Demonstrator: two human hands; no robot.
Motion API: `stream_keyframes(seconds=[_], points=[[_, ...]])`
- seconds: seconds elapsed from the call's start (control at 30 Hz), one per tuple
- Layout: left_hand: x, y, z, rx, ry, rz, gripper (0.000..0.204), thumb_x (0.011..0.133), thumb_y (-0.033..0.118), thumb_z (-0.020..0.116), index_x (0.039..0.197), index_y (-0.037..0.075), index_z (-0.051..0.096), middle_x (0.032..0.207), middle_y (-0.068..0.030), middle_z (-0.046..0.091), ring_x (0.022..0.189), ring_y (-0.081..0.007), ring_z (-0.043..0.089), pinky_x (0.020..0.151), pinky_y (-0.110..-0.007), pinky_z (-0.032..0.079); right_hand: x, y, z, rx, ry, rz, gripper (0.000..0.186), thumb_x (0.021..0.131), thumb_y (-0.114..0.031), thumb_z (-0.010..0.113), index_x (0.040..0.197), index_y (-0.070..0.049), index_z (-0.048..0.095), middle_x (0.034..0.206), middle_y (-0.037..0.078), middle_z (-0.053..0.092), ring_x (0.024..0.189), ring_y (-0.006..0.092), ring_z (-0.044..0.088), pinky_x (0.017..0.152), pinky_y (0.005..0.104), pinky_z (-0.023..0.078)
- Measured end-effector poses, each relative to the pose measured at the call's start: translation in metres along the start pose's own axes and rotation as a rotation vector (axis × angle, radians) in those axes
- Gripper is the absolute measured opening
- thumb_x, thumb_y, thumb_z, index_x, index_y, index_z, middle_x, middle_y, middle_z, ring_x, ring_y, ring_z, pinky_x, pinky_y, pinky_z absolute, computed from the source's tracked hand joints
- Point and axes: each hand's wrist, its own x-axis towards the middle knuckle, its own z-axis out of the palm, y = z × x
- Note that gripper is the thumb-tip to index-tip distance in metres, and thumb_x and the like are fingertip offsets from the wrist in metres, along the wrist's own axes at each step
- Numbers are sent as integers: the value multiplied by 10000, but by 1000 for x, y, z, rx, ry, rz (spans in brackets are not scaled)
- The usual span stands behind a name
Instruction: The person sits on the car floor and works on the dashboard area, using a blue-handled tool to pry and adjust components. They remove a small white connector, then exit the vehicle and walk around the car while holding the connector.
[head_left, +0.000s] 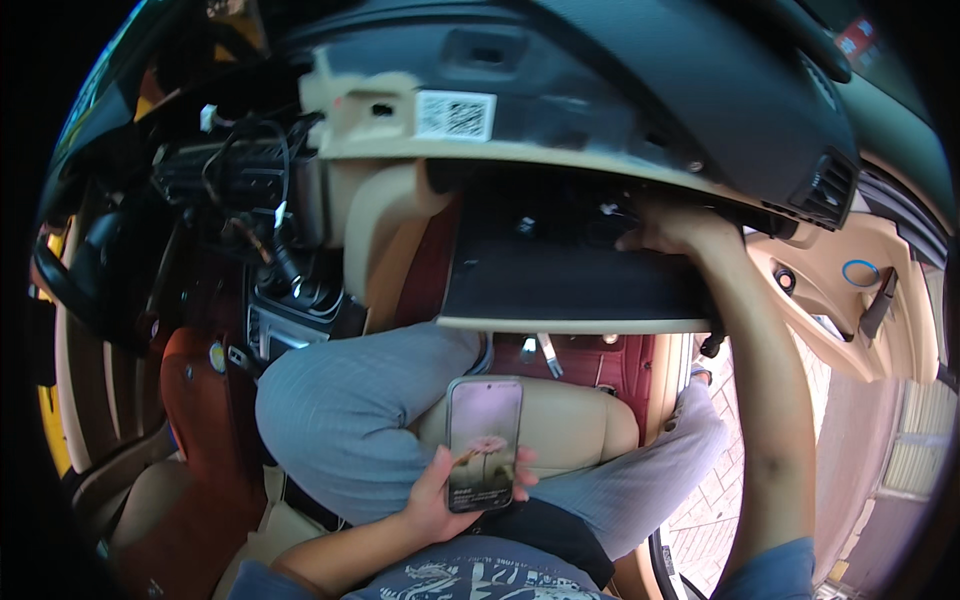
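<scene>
My left hand [440, 492] is closed around a smartphone [484, 430] above my lap, its lit screen showing a pink flower. With the arm stretched forward, my right hand [672, 228] reaches into the dark space under the dashboard, above the lowered glove box lid [570, 290]. A thumb shows at its left side; the other fingers are lost in shadow, so whether they grip anything is hidden. Small light-coloured parts lie in the shade beside these fingers. Across the lid's near edge runs a beige trim strip [580, 325].
Loose wiring [270, 240] hangs from the opened centre console at the left. The dashboard [600, 100] bears a white code label [455, 115]. An open beige car door [840, 290] stands at the right. On the red floor mat [630, 365] lies a metal tool [549, 355].
</scene>
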Motion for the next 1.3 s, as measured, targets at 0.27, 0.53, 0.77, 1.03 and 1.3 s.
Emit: stream_keyframes(seconds=[0.27,0.53,0.77,1.03,1.3], points=[[6,8,9,-36,48,-35,927,914,718,352,1478,-12,263,1490,-228,368,1326,-413,433,1083,-515,380,-2,-8,8,127,-62,55,425,829,-186,660,1197,11,582,1045,263,657,1009,411,625,903,449,483],[10,4,4,-29,51,-44,852,943,665,359,1472,1,287,1503,-240,342,1335,-452,418,1098,-524,367,-93,-58,0,-163,743,-17,250,777,17,528,1016,-3,597,937,177,661,821,310,647,750,409,477],[13,0,5,8,97,-86,712,996,591,294,1350,-7,446,1487,-260,353,1314,-477,434,1088,-530,379,-180,-130,89,1540,810,100,165,983,-32,481,1143,10,481,963,186,654,760,231,661,708,330,538],[14,-10,-4,20,67,-136,739,992,590,330,1386,-28,421,1470,-236,387,1314,-391,465,1089,-474,384,-169,-160,190,2196,294,427,188,961,-69,562,1139,-18,527,884,132,673,717,200,647,677,312,536],[19,-8,5,436,10,-35,723,902,241,691,1469,-51,348,1371,-127,461,1255,-200,455,1066,-314,350,-159,-135,115,1087,632,40,526,772,39,678,1271,16,512,960,133,651,797,211,664,725,321,520]])
